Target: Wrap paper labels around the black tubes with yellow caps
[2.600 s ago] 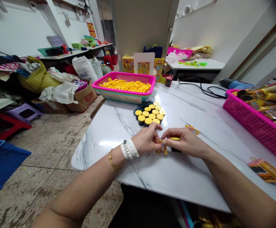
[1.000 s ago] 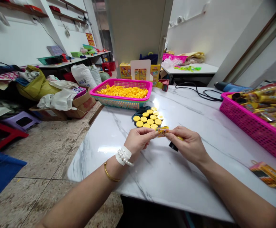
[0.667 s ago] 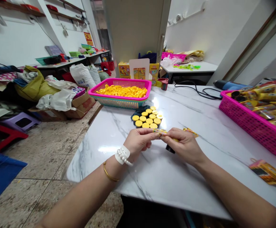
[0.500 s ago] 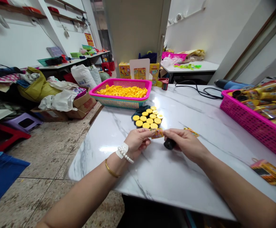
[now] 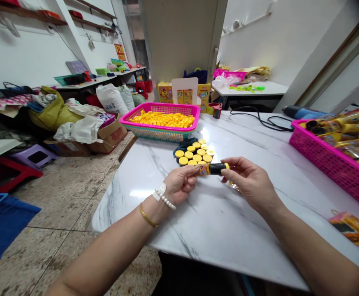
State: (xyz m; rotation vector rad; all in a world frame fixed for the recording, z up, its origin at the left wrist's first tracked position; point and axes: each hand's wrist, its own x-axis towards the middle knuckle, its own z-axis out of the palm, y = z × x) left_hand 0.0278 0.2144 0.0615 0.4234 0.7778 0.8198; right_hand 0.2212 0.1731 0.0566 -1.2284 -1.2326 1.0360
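Note:
Between thumb and fingers my left hand [image 5: 181,185] pinches a yellow printed label sleeve [image 5: 203,169]. My right hand [image 5: 250,179] is closed on the yellow-capped end of a small black bottle [image 5: 216,168], which lies level. The bottle's other end meets the sleeve; whether it is inside cannot be made out. Just beyond my hands stands a cluster of black bottles with yellow caps [image 5: 197,157], beside a dark cloth [image 5: 188,144]. Partly hidden under my right hand, a shiny printed label [image 5: 234,186] lies on the white marbled table [image 5: 179,224].
A pink basket of yellow rings [image 5: 159,133] stands at the table's far left. At the right, another pink basket [image 5: 327,162] holds wrapped bottles. A bundle of printed labels [image 5: 353,228] lies near the right edge. A black cord [image 5: 261,117] runs behind, near a blue tool [image 5: 305,112].
My right hand has turned the black bottle level and brought its end to the label sleeve. My left hand keeps its pinch on the sleeve. The view has shifted slightly.

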